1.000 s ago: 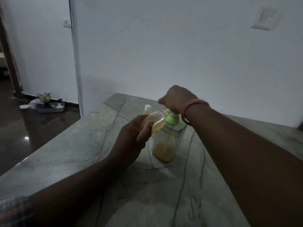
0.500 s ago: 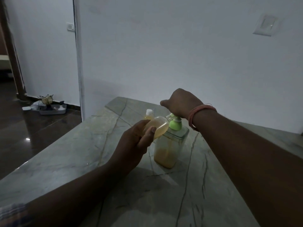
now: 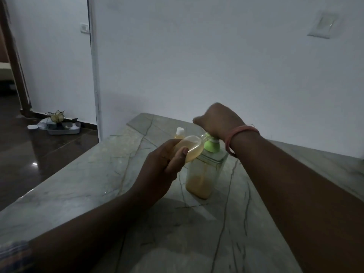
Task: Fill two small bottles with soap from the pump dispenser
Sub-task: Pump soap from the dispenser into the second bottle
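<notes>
A clear square pump dispenser (image 3: 204, 174) with a green collar stands on the marble table (image 3: 98, 184); amber soap fills its lower part. My right hand (image 3: 218, 120) lies closed over the pump head, hiding it. My left hand (image 3: 159, 170) grips a small clear bottle (image 3: 192, 147), tilted on its side with its mouth against the spout; it holds amber soap. A second small bottle (image 3: 179, 133) with a white cap stands behind, mostly hidden by the first.
A white wall runs close behind the table. Off the table's left edge lies dark floor, where a grey tray (image 3: 64, 129) with small items sits by the wall. A doorway opens at far left.
My right hand has risen slightly over the pump head. The left hand keeps the small bottle at the spout. The view has shifted a little.
</notes>
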{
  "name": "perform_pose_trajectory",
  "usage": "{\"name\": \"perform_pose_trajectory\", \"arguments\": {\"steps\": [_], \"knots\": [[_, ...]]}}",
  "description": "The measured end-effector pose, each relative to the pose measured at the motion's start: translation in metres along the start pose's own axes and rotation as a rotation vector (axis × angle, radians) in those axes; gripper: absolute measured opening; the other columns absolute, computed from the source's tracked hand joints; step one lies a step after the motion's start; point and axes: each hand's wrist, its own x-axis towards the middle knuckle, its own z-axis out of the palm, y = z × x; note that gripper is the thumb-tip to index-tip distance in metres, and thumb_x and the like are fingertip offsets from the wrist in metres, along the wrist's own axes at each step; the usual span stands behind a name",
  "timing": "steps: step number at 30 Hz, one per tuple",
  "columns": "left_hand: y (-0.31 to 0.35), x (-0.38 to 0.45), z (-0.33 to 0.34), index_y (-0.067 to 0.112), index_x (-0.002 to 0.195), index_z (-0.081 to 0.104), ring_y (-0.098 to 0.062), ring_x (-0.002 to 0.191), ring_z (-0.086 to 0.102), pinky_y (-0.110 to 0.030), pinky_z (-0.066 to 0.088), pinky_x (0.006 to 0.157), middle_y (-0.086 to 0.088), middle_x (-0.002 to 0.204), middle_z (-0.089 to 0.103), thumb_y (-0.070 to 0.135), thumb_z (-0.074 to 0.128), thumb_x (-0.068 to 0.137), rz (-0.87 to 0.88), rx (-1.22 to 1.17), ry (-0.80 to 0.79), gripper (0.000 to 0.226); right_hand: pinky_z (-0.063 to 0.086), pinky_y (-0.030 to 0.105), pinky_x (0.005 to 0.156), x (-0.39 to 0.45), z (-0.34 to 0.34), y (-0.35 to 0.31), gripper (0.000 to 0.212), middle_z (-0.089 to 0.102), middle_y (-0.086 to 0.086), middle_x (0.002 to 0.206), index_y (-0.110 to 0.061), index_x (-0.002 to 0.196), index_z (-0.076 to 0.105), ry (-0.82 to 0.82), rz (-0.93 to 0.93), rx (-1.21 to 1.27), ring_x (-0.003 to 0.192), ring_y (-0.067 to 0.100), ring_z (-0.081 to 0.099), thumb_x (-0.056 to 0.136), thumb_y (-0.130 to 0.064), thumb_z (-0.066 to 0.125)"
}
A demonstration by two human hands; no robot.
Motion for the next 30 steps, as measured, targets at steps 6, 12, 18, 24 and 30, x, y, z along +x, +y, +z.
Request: {"name": "perform_pose_trajectory", "arguments": {"steps": [6, 12, 18, 24, 30], "knots": [[0.001, -0.001, 0.001, 0.04, 0.115, 0.055, -0.007, 0.059, 0.058, -0.021, 0.045, 0.051, 0.014, 0.08, 0.063, 0.056, 0.048, 0.093, -0.023, 0.024, 0.003, 0.028, 0.036, 0.026, 0.051, -0.004, -0.004, -0.007, 0.027, 0.057, 0.002, 0.066, -0.014, 0.066, 0.052, -0.045, 0.013, -0.096, 0.066, 0.02, 0.056, 0.086, -0.031, 0.06], [-0.003, 0.001, 0.002, 0.037, 0.114, 0.059, -0.008, 0.057, 0.057, -0.022, 0.045, 0.049, 0.014, 0.075, 0.063, 0.062, 0.048, 0.087, -0.025, -0.027, 0.019, 0.038, 0.037, 0.026, 0.051, -0.003, 0.003, 0.003, 0.028, 0.059, 0.003, 0.064, -0.014, 0.065, 0.054, -0.001, 0.067, 0.063, 0.062, 0.021, 0.057, 0.084, -0.032, 0.062], [0.001, 0.0, 0.001, 0.033, 0.117, 0.058, -0.01, 0.06, 0.059, -0.023, 0.047, 0.049, 0.013, 0.08, 0.064, 0.064, 0.046, 0.086, -0.036, 0.005, 0.017, 0.046, 0.041, 0.026, 0.056, 0.003, -0.001, -0.004, 0.024, 0.06, 0.003, 0.073, -0.015, 0.068, 0.054, -0.085, 0.043, -0.058, 0.067, 0.019, 0.058, 0.087, -0.029, 0.06], [-0.002, -0.001, 0.0, 0.032, 0.114, 0.061, -0.007, 0.059, 0.056, -0.02, 0.044, 0.05, 0.005, 0.078, 0.063, 0.051, 0.049, 0.095, -0.01, -0.033, -0.006, 0.029, 0.044, 0.028, 0.061, 0.003, 0.003, 0.002, 0.021, 0.066, 0.005, 0.077, -0.012, 0.071, 0.061, -0.089, 0.064, 0.035, 0.07, 0.022, 0.061, 0.084, -0.028, 0.062], [0.0, -0.001, 0.001, 0.043, 0.112, 0.056, -0.007, 0.06, 0.058, -0.021, 0.046, 0.052, 0.014, 0.079, 0.063, 0.061, 0.046, 0.089, -0.021, -0.01, -0.009, 0.031, 0.034, 0.025, 0.049, 0.002, -0.002, -0.005, 0.026, 0.054, 0.002, 0.067, -0.015, 0.065, 0.05, -0.069, 0.007, -0.159, 0.063, 0.019, 0.053, 0.088, -0.025, 0.057]]}}
